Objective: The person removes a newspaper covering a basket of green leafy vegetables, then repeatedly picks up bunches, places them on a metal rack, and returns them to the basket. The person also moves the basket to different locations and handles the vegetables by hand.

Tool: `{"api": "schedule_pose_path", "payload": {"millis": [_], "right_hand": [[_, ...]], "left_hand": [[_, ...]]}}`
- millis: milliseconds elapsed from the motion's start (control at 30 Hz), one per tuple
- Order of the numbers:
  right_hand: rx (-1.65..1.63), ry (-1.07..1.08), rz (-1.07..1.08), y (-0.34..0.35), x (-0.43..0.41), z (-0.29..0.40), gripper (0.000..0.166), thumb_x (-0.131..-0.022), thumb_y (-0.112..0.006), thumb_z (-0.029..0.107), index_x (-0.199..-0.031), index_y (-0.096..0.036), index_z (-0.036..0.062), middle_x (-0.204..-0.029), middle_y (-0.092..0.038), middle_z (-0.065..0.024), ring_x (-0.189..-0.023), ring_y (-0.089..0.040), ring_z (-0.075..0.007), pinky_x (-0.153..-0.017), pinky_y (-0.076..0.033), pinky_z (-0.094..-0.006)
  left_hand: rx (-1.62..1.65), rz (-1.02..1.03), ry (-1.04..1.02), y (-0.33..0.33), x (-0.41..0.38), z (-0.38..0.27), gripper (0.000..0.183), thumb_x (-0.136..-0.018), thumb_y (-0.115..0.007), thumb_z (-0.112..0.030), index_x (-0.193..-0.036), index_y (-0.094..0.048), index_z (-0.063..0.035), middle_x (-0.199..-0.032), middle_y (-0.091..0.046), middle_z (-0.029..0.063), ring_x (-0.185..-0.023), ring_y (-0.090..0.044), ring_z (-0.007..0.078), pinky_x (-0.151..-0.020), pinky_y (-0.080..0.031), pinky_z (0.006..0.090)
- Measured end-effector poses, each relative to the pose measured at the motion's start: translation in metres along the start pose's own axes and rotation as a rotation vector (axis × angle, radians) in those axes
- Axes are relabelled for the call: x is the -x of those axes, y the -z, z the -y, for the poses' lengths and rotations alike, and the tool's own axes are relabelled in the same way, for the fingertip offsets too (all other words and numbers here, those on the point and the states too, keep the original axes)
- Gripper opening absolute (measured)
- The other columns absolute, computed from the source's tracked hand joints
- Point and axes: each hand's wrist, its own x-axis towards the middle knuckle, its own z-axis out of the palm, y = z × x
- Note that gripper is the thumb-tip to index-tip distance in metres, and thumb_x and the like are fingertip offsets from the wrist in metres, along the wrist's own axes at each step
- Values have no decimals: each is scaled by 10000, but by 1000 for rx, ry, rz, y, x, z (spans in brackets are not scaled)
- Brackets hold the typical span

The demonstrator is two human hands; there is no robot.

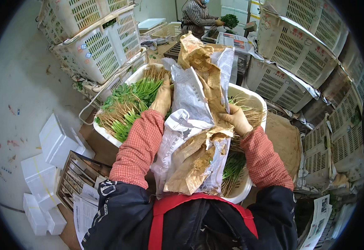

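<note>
A white plastic crate [261, 97] in front of me holds bunches of leafy greens [122, 97], their pale roots showing. Crumpled brown paper [211, 73] and printed newspaper sheets [186, 90] lie across the middle of the crate and hang towards my chest. My left hand [163, 97], in a tan glove, is between the greens and the left edge of the newspaper; its fingertips are hidden. On the other side, my right hand [236, 120], gloved too, pinches the edge of the brown paper, thumb on top. More roots show beside and under that hand.
Slatted white crates are stacked at the left [106, 50] and right [294, 47]. White foam boxes [56, 143] and a slatted wooden rack [75, 175] stand at lower left. At the back, another person [197, 18] holds a bunch of greens [229, 21] near a newspaper pile [233, 40].
</note>
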Motion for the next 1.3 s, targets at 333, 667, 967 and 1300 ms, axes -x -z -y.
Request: {"api": "schedule_pose_path", "payload": {"millis": [333, 667, 967, 1300], "right_hand": [[222, -99, -38, -7, -14, -20, 170, -803, -675, 67, -959, -673, -1, -856, -683, -44, -746, -610, -111, -723, -486, -278], [832, -143, -103, -2, -35, -47, 242, -730, -716, 158, -873, -671, -30, -795, -678, -172, -716, -654, -269, -680, -505, -343], [156, 181, -228, 32, -24, -46, 284, -812, -648, 126, -1064, -622, -4, -1004, -661, -127, -831, -636, -230, -734, -489, -322], [93, 82, -306, 83, 23, -53, 292, -820, -639, 134, -1078, -613, 0, -1006, -658, -121, -825, -631, -219, -724, -485, -310]], "left_hand": [[251, -41, -108, -12, 21, -27, 814, -868, -312, -689, -1294, -441, -7, -1228, -540, 148, -1090, -532, 254, -947, -419, 360], [-459, 310, -359, -28, 38, -36, 310, -905, -550, -233, -1118, -602, -14, -921, -649, 55, -821, -585, 148, -753, -466, 275], [-785, 695, -644, -29, 118, -23, 305, -786, -609, -2, -1091, -599, -8, -1191, -572, 156, -1080, -563, 248, -905, -456, 334], [-1404, 863, -587, -3, 241, 19, 970, -625, -751, -510, -1301, -351, 60, -1369, -339, 264, -1311, -290, 388, -977, -309, 570]]}}
